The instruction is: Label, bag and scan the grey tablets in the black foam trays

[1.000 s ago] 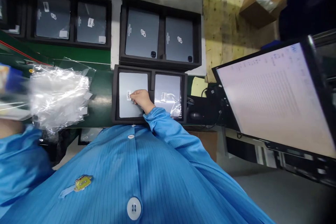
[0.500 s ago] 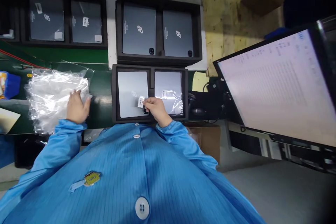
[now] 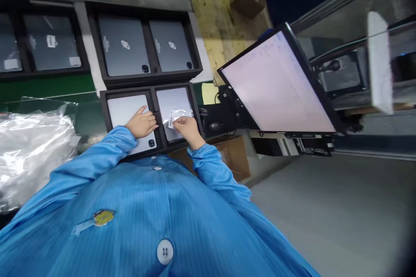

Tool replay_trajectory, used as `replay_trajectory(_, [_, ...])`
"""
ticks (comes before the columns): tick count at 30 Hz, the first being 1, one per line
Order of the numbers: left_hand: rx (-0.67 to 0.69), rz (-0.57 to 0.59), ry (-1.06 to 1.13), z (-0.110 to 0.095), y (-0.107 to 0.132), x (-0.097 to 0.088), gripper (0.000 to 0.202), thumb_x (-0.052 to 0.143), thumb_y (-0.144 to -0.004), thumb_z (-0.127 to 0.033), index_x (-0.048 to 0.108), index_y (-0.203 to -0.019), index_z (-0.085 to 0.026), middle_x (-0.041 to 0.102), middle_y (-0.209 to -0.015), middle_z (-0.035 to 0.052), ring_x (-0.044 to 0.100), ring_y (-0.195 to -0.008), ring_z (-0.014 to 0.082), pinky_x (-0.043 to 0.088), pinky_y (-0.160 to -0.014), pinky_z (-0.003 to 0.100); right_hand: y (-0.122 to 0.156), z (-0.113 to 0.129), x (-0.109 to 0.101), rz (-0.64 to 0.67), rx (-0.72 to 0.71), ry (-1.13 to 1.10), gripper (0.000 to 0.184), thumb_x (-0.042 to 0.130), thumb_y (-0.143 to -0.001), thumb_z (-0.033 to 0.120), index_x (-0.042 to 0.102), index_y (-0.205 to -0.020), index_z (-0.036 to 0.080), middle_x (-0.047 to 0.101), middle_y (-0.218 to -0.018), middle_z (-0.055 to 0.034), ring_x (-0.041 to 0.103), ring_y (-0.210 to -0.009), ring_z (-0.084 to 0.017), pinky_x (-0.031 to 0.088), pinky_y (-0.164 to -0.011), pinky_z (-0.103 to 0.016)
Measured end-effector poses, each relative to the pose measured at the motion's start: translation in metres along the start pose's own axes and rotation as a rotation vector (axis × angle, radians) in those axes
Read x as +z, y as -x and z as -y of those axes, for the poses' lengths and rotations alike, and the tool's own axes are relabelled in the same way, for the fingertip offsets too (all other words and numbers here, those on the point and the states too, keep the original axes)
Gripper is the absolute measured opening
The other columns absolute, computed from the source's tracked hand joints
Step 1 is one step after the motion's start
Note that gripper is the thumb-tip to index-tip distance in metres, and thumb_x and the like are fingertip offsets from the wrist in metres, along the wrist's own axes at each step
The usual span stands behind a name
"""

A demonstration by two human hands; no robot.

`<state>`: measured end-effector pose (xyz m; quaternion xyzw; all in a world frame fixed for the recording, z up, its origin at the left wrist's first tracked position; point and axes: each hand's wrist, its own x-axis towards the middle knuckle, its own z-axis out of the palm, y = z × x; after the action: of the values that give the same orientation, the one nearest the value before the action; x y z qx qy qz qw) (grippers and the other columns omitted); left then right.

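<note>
My left hand (image 3: 142, 124) lies over the light grey tablet (image 3: 125, 106) in the left compartment of the near black tray (image 3: 105, 104). Its fingers are partly spread, with nothing seen in them. In the right compartment is a tablet in a clear plastic bag (image 3: 175, 97). Above that bagged tablet, the thumb and fingers of my right hand (image 3: 187, 130) pinch at a small white printed label (image 3: 170, 120). Whether the label touches the bag I cannot tell.
Behind stands another black tray (image 3: 112, 82) with two dark tablets, and a further one (image 3: 85, 58) is at the left. Clear plastic bags (image 3: 35, 151) are heaped at left. A monitor (image 3: 279, 86), mouse (image 3: 214, 126) and yellow notes (image 3: 209, 93) are at right.
My left hand has moved from the plastic bags onto the left tablet. My right hand has gone from the left tablet to the bagged right one. The view has swung right.
</note>
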<state>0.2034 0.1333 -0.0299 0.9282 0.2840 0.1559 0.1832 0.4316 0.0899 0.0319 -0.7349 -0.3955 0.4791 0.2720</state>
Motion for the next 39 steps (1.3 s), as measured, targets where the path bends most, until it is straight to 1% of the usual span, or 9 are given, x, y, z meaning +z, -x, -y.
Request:
replay_trajectory(8, [0.044, -0.555, -0.103, -0.016, 0.036, -0.057, 0.033, 0.044, -0.100, -0.028, 0.069, -0.080, -0.023, 0.074, -0.082, 0.0019, 0.058, -0.084, 0.0233, 0.040, -0.106, 0.051, -0.008, 0.026, 0.079, 0.290, -0.313, 0.522, 0.010, 0.070, -0.090, 0.019, 0.075, -0.083, 0.016, 0.079, -0.084, -0.0075, 0.076, -0.082, -0.021, 0.054, -0.075, -0.026])
replay_trajectory(11, [-0.006, -0.532, -0.078, -0.022, 0.038, -0.057, 0.030, 0.045, -0.100, -0.026, 0.071, -0.085, -0.023, 0.076, -0.087, 0.0038, 0.059, -0.084, 0.0249, 0.042, -0.100, 0.052, -0.005, 0.036, 0.081, 0.259, -0.449, 0.789, 0.015, 0.065, -0.097, 0.023, 0.077, -0.099, 0.014, 0.080, -0.102, -0.0151, 0.076, -0.099, -0.027, 0.054, -0.084, -0.031])
replay_trajectory(17, [-0.308, -0.151, 0.034, -0.015, 0.028, -0.011, 0.030, 0.051, -0.100, -0.038, 0.075, -0.100, -0.021, 0.077, -0.117, 0.0104, 0.064, -0.113, 0.0306, 0.046, -0.104, 0.055, 0.001, 0.005, -0.007, 0.027, -0.488, 0.671, 0.024, 0.060, -0.100, 0.028, 0.077, -0.113, 0.017, 0.080, -0.107, -0.0120, 0.075, -0.101, -0.026, 0.053, -0.088, -0.032])
replay_trajectory(21, [-0.429, -0.223, 0.104, -0.024, 0.014, -0.003, 0.033, 0.047, -0.102, -0.038, 0.072, -0.095, -0.018, 0.077, -0.110, 0.0124, 0.065, -0.112, 0.0286, 0.050, -0.104, 0.050, 0.003, -0.041, -0.082, -0.127, -0.441, 0.424, 0.023, 0.062, -0.095, 0.030, 0.079, -0.103, 0.017, 0.077, -0.083, -0.0072, 0.071, -0.076, -0.022, 0.053, -0.073, -0.030])
replay_trajectory(24, [-0.419, -0.193, 0.154, -0.061, -0.021, 0.004, 0.032, 0.045, -0.104, -0.035, 0.072, -0.097, -0.018, 0.076, -0.105, 0.0114, 0.066, -0.106, 0.0258, 0.051, -0.101, 0.044, 0.005, -0.065, -0.116, -0.177, -0.410, 0.274, 0.027, 0.062, -0.093, 0.037, 0.079, -0.095, 0.016, 0.071, -0.069, -0.0040, 0.064, -0.062, -0.018, 0.049, -0.063, -0.029])
replay_trajectory(29, [-0.565, 0.174, 0.073, -0.135, -0.108, 0.041, 0.030, 0.057, -0.102, -0.037, 0.066, -0.117, -0.013, 0.068, -0.120, 0.0157, 0.065, -0.112, 0.0293, 0.054, -0.093, 0.041, 0.003, -0.072, -0.133, -0.152, -0.401, 0.145, 0.032, 0.063, -0.088, 0.045, 0.078, -0.089, 0.016, 0.069, -0.067, -0.0040, 0.060, -0.060, -0.017, 0.048, -0.060, -0.029])
replay_trajectory(32, [-0.677, 0.284, -0.038, -0.153, -0.138, 0.057, 0.044, 0.063, -0.099, -0.046, 0.061, -0.124, -0.010, 0.062, -0.127, 0.0193, 0.064, -0.116, 0.0338, 0.054, -0.084, 0.042, -0.001, -0.065, -0.134, -0.096, -0.426, 0.120, 0.033, 0.063, -0.087, 0.047, 0.078, -0.087, 0.017, 0.071, -0.069, -0.0046, 0.059, -0.059, -0.017, 0.048, -0.059, -0.029])
replay_trajectory(35, [-0.708, 0.277, -0.011, -0.149, -0.142, 0.061, 0.036, 0.062, -0.101, -0.041, 0.060, -0.122, -0.012, 0.062, -0.126, 0.0192, 0.065, -0.114, 0.0332, 0.054, -0.083, 0.040, -0.008, -0.059, -0.135, -0.056, -0.437, 0.117, 0.031, 0.064, -0.087, 0.046, 0.078, -0.088, 0.018, 0.072, -0.070, -0.0044, 0.060, -0.060, -0.017, 0.049, -0.059, -0.029])
replay_trajectory(39, [-0.893, -0.002, 0.212, -0.123, -0.114, 0.052, 0.010, 0.057, -0.101, -0.024, 0.061, -0.102, -0.015, 0.068, -0.110, 0.0142, 0.069, -0.101, 0.0264, 0.054, -0.088, 0.037, -0.019, -0.054, -0.132, -0.009, -0.427, 0.075, 0.026, 0.065, -0.086, 0.040, 0.077, -0.086, 0.017, 0.071, -0.069, -0.0036, 0.062, -0.061, -0.017, 0.051, -0.062, -0.029])
